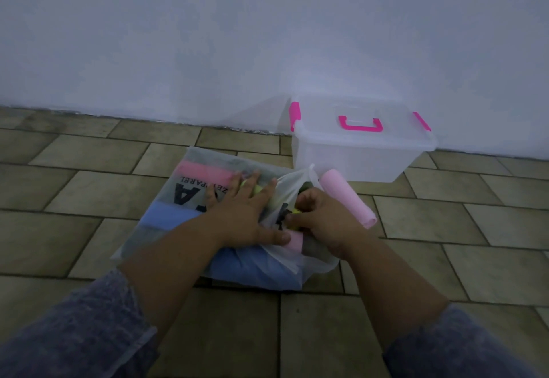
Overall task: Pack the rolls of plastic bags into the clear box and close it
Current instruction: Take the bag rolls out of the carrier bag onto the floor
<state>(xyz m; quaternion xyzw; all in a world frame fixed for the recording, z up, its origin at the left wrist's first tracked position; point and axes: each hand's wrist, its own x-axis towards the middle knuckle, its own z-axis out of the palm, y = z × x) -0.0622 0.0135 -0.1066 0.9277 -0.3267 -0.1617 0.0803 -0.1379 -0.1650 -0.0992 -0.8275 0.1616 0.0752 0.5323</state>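
Observation:
A translucent carrier bag (178, 196) with black lettering lies on the floor, holding pink, blue and yellow-green rolls. My left hand (243, 214) presses flat on the bag, fingers spread, thumb by a small pink roll (295, 241). My right hand (320, 217) reaches into the bag's mouth with curled fingers around something yellow-green, mostly hidden. A pale pink roll (347, 196) lies loose on the floor to the right. The clear box (356, 157), with pink handle and latches, stands behind it with its lid on.
A plain white wall (267, 35) runs close behind the box. The floor (89, 175) is beige tile. My forearms in grey-blue sleeves fill the lower corners.

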